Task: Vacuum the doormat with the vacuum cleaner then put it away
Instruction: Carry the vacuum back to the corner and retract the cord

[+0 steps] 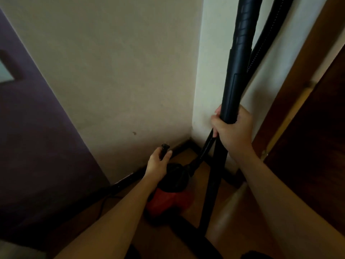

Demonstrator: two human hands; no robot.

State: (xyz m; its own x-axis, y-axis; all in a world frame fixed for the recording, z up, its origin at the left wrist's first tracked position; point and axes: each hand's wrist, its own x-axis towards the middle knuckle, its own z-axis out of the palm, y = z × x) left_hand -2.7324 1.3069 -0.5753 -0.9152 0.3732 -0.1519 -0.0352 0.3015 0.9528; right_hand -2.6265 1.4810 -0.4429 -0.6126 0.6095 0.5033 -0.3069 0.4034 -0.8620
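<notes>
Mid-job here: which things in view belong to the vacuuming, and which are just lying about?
Job:
red vacuum body
tube, gripped by right hand
hose
cord
small black piece, held by left hand
No doormat in view.

Just there:
cream walls
purple panel
wooden door

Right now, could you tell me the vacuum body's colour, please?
The body is red, black on top; head view.
</notes>
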